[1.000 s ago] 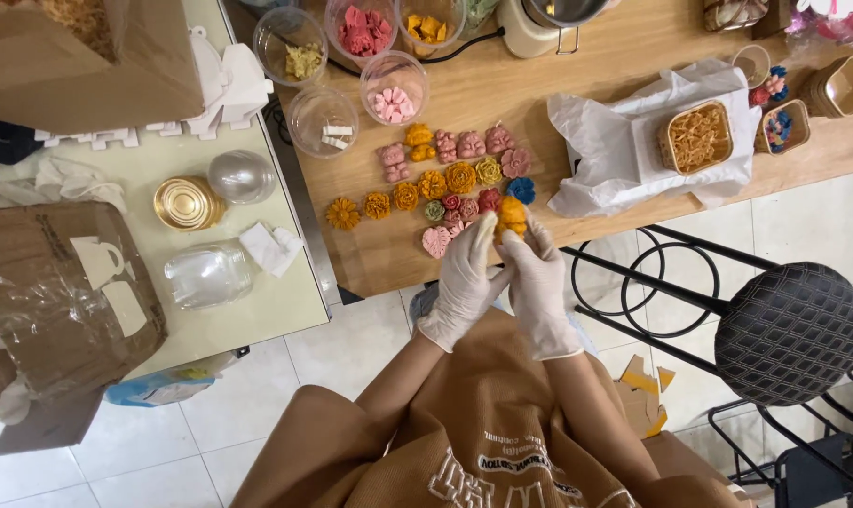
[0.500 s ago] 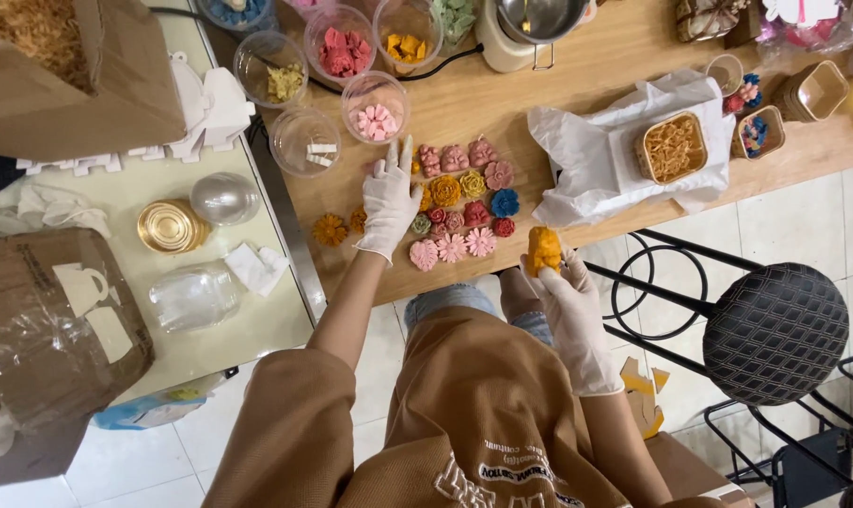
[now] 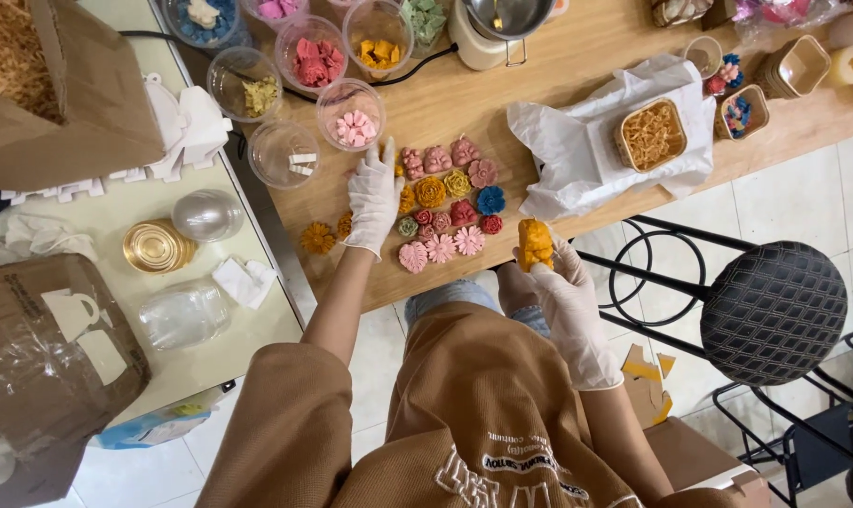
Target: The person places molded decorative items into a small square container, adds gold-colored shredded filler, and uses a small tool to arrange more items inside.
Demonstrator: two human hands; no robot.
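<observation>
orange flower piece [image 3: 536, 243], white-gloved hand [image 3: 568, 292] (quilted black stool [image 3: 773, 299])

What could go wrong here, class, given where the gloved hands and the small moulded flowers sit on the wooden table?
1. The yellow-orange moulded piece, held in the right hand at the wooden table edge, might drop to the tiled floor.
2. The left hand lies across the cluster of small coloured flower shapes; a careless sweep could knock them aside.
3. Further reaching could tip the clear plastic cup of pink pieces just beyond.
</observation>
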